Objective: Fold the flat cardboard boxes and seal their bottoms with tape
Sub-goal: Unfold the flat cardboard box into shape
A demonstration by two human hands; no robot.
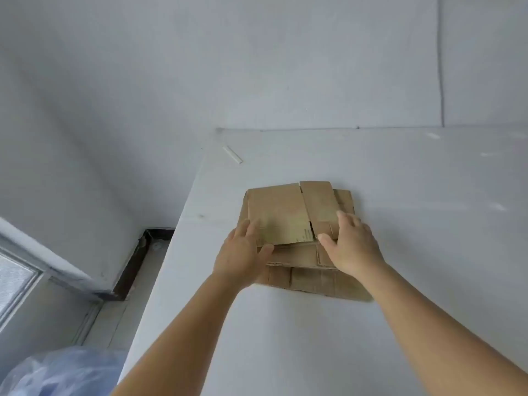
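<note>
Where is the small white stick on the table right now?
In the head view, the stick lies near the table's far left corner, beyond and left of the boxes.

On the white table (400, 324) lies a stack of flat cardboard boxes (303, 275). The left hand (243, 255) grips the top box (281, 215) at 7 o'clock; the right hand (353, 244) presses at 4 o'clock.

We see both bare forearms reaching up from the lower frame, left hand (243, 254) and right hand (353, 244) at centre (fingers spread, thumbs turned inward).
</note>
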